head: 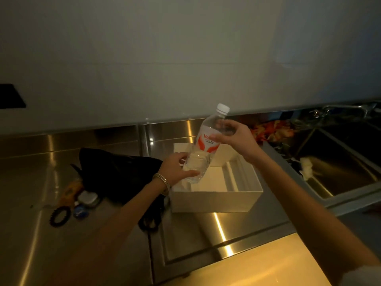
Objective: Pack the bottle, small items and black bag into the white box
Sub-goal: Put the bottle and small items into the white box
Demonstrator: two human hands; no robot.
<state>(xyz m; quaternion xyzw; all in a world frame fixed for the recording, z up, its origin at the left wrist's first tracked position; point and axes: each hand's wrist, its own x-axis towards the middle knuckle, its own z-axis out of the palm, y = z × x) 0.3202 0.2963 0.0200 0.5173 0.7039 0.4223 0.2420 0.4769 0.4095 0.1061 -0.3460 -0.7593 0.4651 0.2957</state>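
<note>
Now left hand and right hand clasp the tilted bottle; lowered askew, it perhaps snags the white box wall.

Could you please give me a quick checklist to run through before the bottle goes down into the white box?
1. Grip on the bottle: left hand round its base, right hand round its upper part: ok.
2. The cap is on: ok. Whether it is tight: cannot tell.
3. The box is open, and the floor that shows is bare: ok.
4. The bottle's base is over the box's opening: ok.
5. The bag lies beside the box's left wall, not over the opening: ok.
6. The bottle fits lying flat: cannot tell.
</note>
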